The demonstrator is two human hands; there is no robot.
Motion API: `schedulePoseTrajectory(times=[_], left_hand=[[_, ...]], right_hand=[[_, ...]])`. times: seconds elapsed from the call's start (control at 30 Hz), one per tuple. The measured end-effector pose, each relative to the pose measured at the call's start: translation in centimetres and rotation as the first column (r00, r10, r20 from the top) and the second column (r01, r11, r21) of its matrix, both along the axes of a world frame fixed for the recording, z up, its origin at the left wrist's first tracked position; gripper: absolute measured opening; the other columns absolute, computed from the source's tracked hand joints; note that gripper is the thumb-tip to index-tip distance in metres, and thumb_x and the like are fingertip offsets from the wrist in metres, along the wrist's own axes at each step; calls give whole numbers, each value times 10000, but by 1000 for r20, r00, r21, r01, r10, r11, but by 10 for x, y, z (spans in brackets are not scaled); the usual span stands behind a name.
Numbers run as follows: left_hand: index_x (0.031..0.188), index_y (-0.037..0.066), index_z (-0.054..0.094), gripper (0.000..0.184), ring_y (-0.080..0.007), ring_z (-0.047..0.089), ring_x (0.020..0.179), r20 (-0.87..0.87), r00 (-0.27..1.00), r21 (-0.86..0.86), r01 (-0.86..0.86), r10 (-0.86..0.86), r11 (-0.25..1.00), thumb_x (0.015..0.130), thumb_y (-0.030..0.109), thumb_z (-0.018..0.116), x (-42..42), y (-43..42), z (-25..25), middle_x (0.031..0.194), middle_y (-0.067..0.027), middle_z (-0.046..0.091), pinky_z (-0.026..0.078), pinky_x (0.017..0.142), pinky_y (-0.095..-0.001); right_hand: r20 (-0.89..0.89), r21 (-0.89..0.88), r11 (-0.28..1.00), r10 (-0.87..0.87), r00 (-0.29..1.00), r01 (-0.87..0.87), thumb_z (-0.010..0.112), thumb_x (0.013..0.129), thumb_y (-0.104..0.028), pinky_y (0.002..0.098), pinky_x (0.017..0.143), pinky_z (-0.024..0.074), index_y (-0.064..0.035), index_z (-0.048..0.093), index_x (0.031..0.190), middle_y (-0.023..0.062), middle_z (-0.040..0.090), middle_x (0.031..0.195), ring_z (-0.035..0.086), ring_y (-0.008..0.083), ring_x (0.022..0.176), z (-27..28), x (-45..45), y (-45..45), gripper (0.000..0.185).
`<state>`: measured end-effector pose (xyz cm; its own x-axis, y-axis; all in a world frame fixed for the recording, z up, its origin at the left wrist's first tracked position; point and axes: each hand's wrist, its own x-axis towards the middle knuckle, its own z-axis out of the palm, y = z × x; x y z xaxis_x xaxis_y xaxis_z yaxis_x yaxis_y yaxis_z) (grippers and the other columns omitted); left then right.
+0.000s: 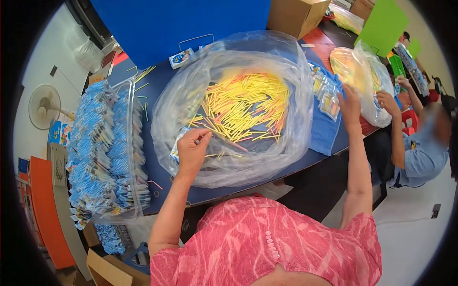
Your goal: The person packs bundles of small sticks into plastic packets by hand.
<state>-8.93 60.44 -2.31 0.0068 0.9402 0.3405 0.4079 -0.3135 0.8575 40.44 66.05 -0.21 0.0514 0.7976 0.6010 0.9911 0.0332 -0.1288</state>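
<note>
A large clear plastic bag (176, 86) lies wide open on the blue table, full of loose yellow and pink sticks (245, 102). Over the bag's near left edge is my left hand (194, 143), its fingers pinched together beside a small printed packet (174, 151); what they hold, if anything, is too small to make out. To the right, my right hand (349, 102) reaches to the edge of a blue cloth (324, 136), next to several small filled packets (329, 103). Its fingers are partly spread, and whether they touch a packet is unclear.
At left stands a clear plastic bin (133, 190) heaped with blue-and-white packets (98, 148). Behind the bag are a blue panel (181, 24) and a cardboard box (293, 16). A co-worker (420, 148) sits at right, hands at another bag (355, 81).
</note>
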Motion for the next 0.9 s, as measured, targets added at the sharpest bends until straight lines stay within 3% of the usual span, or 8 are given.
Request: schedulePoseTrajectory(times=[0.07, 0.13, 0.2, 0.37, 0.5, 0.67, 0.8, 0.9], left_hand=[[883, -16, 685, 103, -123, 569, 634, 30, 999, -49, -40, 41, 998, 789, 24, 684, -4, 0, 1, 750, -79, 650, 454, 596, -250], [894, -8, 689, 102, -107, 566, 649, 15, 1000, -47, -15, 15, 999, 801, 32, 682, -2, 1, -3, 767, -60, 652, 445, 594, -238], [917, 9, 697, 102, -76, 560, 678, 6, 999, -14, 32, -32, 999, 825, 48, 676, 4, 4, -6, 800, -21, 657, 427, 589, -215], [921, 14, 700, 106, -73, 555, 676, -8, 1000, 10, 25, -25, 1000, 827, 55, 677, -4, -6, -3, 793, -17, 656, 422, 585, -212], [928, 21, 705, 111, -64, 550, 673, -19, 1000, -38, -11, 10, 999, 828, 63, 681, -23, -12, -3, 794, -12, 660, 419, 583, -210], [941, 22, 709, 123, -52, 538, 664, 46, 999, -94, -18, 22, 995, 835, 77, 681, -27, -14, -1, 793, -12, 668, 420, 588, -209], [942, 20, 711, 126, -46, 534, 660, 80, 997, -84, -1, 7, 996, 841, 88, 679, -18, -14, 2, 789, -14, 673, 419, 589, -204], [928, 15, 714, 124, -44, 536, 657, 134, 991, -86, 15, -3, 996, 844, 101, 680, -3, -5, 5, 778, -13, 674, 419, 588, -200]], right_hand=[[17, 309, 923, 235, 972, -229, 643, 806, -51, 379, 803, 500, -8, 655, 994, 151, 660, 971, 626, 332, 899, 52, -76, -2, 193], [-6, 116, 736, 672, 741, -667, 652, 802, -77, 372, 800, 501, -14, 660, 938, 149, 654, 982, 630, 309, 892, 54, -131, 1, 149], [-141, -181, 620, 752, 644, -763, 655, 763, -75, 385, 744, 508, -35, 639, 930, 124, 634, 931, 626, 308, 857, 40, -203, 4, 172], [83, -440, 540, 820, 566, -718, 626, 737, -92, 409, 663, 518, -9, 625, 843, 157, 624, 902, 642, 308, 807, -15, -267, 40, 135], [140, -571, 532, 814, 564, -625, 585, 760, -88, 422, 703, 509, -17, 599, 905, 154, 604, 928, 634, 324, 823, -18, -290, 52, 162], [149, -590, 485, 851, 503, -646, 552, 786, -94, 426, 694, 511, -18, 603, 888, 170, 621, 886, 640, 326, 817, -21, -298, 57, 136], [183, -623, 525, 818, 546, -579, 529, 807, -99, 438, 709, 509, -17, 605, 855, 192, 627, 839, 640, 337, 828, -19, -288, 57, 121], [-22, -532, 614, 678, 734, -583, 518, 845, -113, 438, 699, 492, 2, 585, 840, 208, 625, 834, 630, 357, 817, -11, -271, 62, 133]])
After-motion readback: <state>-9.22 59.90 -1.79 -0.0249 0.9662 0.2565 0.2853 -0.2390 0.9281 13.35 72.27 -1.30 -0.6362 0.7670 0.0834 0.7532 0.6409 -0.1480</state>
